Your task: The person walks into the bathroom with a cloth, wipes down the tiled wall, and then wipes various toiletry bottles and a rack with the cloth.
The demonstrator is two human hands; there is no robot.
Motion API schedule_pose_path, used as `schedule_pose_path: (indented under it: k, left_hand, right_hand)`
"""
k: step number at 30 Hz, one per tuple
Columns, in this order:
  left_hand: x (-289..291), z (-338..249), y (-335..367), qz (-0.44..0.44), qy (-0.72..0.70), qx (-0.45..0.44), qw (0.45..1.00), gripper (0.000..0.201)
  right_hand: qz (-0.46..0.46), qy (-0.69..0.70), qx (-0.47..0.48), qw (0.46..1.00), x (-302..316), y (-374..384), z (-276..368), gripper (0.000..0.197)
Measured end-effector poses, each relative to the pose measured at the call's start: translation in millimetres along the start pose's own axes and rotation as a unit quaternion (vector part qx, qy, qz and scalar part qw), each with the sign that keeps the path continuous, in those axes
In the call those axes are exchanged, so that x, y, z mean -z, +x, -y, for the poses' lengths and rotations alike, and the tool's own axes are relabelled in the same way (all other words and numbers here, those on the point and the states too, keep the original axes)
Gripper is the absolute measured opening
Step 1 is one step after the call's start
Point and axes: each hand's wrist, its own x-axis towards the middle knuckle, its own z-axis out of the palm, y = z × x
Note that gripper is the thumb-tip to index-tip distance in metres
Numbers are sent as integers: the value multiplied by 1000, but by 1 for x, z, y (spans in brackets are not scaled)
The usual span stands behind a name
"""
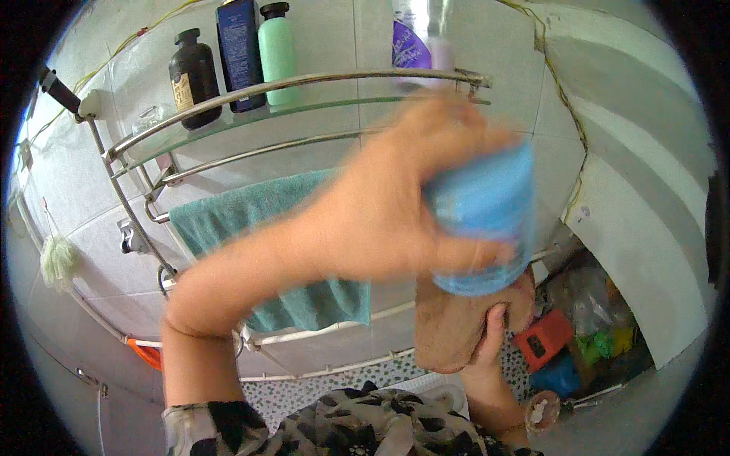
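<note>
My left hand (388,190) is raised in front of the wall shelf, smeared by motion. Its thumb and fingers close round a blue, slightly see-through cup (483,205), tilted and also blurred. Just below it, my right hand (490,342) grips a flat brown piece with a rounded lower end (449,323); its thumb lies on the front face. I cannot make out what kind of thing the brown piece is. The cup overlaps its upper edge in view, and whether the two touch cannot be told.
A metal-railed glass shelf (304,80) carries a dark bottle (196,83), a blue bottle (239,57), a green bottle (277,53) and a purple-white tube (411,45). Below hangs a teal towel (228,216). At right are a red block (544,338), plastic bags (593,304) and a sloping white wall (646,251).
</note>
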Motion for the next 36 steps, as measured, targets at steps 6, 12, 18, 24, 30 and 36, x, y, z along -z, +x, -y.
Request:
schedule_pose_path:
  k: [6, 12, 18, 24, 30, 36]
  left_hand:
    - [-75, -20, -101, 108, 31, 131, 985, 76]
    - [-77, -13, -117, 174, -87, 154, 969, 95]
    - [-114, -1, -157, 14, -326, 189, 926, 130]
    - [-125, 0, -175, -51, -319, 244, 914, 128]
    - [-126, 6, -176, -89, -298, 351, 883, 124]
    - [-107, -1, -179, 62, -230, 351, 906, 112]
  right_hand:
    - [-50, 188, -34, 980, -13, -5, -11, 87]
    - [-55, 253, -26, 966, 3, -20, -20, 69]
    - [-77, 143, -44, 986, 19, -32, -21, 63]
    - [-217, -12, -72, 973, 6, -31, -17, 52]
    - [31, -646, 223, 729, 38, -58, -48, 65]
    - [92, -644, 358, 670, -5, -6, 33, 55]
